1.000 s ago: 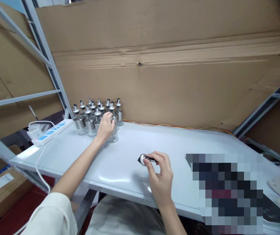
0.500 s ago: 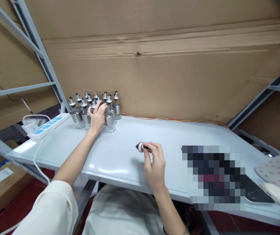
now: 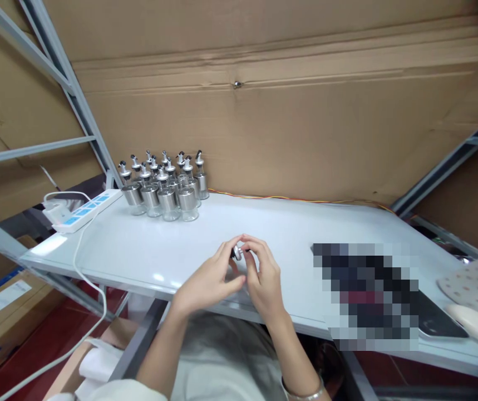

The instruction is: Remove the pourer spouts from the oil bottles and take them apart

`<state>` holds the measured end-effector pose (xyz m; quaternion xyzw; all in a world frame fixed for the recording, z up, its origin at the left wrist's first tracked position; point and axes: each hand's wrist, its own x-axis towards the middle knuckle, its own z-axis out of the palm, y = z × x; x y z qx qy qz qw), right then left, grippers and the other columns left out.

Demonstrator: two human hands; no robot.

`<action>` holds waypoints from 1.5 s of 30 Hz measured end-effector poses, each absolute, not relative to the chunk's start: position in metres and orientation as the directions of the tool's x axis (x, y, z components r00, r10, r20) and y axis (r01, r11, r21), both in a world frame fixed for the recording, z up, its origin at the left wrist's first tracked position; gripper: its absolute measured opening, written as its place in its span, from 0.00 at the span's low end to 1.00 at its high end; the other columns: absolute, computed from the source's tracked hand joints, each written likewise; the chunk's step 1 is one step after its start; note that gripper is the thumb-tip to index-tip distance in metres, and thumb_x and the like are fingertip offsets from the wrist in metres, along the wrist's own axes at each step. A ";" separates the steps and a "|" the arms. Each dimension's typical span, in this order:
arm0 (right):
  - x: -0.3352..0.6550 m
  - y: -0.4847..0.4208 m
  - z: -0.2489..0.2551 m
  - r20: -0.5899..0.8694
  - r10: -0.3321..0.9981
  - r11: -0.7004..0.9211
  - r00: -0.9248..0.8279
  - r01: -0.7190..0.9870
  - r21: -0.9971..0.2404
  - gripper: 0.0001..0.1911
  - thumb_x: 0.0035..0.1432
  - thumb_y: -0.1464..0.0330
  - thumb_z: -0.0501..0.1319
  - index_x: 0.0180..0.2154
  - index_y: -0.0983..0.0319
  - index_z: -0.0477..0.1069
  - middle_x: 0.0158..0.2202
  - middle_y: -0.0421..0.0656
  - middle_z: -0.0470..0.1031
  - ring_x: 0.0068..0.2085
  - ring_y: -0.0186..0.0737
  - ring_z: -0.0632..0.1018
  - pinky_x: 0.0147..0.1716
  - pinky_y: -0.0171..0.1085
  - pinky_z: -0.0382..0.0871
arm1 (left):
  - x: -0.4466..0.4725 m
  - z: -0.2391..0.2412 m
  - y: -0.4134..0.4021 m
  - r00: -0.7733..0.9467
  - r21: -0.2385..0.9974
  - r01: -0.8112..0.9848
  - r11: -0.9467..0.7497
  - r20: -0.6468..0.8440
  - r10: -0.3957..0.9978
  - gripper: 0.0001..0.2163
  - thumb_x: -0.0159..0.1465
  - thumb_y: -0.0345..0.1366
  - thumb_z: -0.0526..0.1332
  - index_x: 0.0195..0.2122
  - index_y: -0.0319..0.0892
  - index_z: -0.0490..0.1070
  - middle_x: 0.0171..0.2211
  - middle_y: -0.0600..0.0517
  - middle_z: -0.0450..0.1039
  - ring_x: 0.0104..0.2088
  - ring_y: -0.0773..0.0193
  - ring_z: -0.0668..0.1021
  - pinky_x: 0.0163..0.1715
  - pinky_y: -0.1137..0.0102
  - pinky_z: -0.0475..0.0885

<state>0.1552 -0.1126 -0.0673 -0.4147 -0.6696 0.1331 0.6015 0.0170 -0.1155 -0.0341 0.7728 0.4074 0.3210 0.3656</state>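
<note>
My right hand [image 3: 266, 284] pinches small silver-and-black pour-spout stopper [image 3: 237, 253] over glossy white tabletop [image 3: 305, 228]. My left hand [image 3: 207, 281] half-curled at its black end, can't tell if gripping. Clear-glass, steel-banded bottles [image 3: 151, 196] grouped upright, back left.

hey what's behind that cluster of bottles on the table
A brown cardboard panel stands behind the bottles. They cover part of its lower edge, so whatever is directly behind them can't be seen.

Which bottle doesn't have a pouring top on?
The bottle at the right end of the front row. Its glass neck is bare, while the other bottles near it wear silver-and-black pouring tops.
</note>
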 end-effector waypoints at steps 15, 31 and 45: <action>0.185 -0.113 -0.074 0.566 0.820 0.540 -0.089 0.450 -0.711 0.15 0.60 0.68 0.56 0.49 0.58 0.70 0.47 0.47 0.75 0.43 0.41 0.78 0.45 0.42 0.73 | 0.056 -0.058 -0.113 0.270 0.888 0.413 -0.201 0.091 0.959 0.07 0.55 0.36 0.56 0.28 0.43 0.57 0.23 0.58 0.60 0.25 0.70 0.64 0.26 0.74 0.57; 0.186 -0.114 -0.073 0.549 0.815 0.521 -0.186 0.651 -0.552 0.10 0.62 0.67 0.51 0.41 0.62 0.68 0.35 0.47 0.75 0.36 0.43 0.75 0.38 0.42 0.69 | 0.044 -0.064 -0.113 0.404 0.903 0.364 -0.230 0.069 0.912 0.06 0.56 0.35 0.56 0.30 0.41 0.58 0.24 0.59 0.58 0.26 0.71 0.61 0.27 0.75 0.56; 0.179 -0.119 -0.066 0.636 0.761 0.485 0.130 0.537 -0.690 0.12 0.63 0.65 0.51 0.36 0.61 0.72 0.31 0.42 0.64 0.33 0.37 0.70 0.35 0.37 0.66 | 0.045 -0.061 -0.119 0.421 0.897 0.349 -0.270 0.107 0.901 0.07 0.60 0.37 0.58 0.33 0.43 0.59 0.29 0.57 0.63 0.30 0.68 0.66 0.32 0.74 0.60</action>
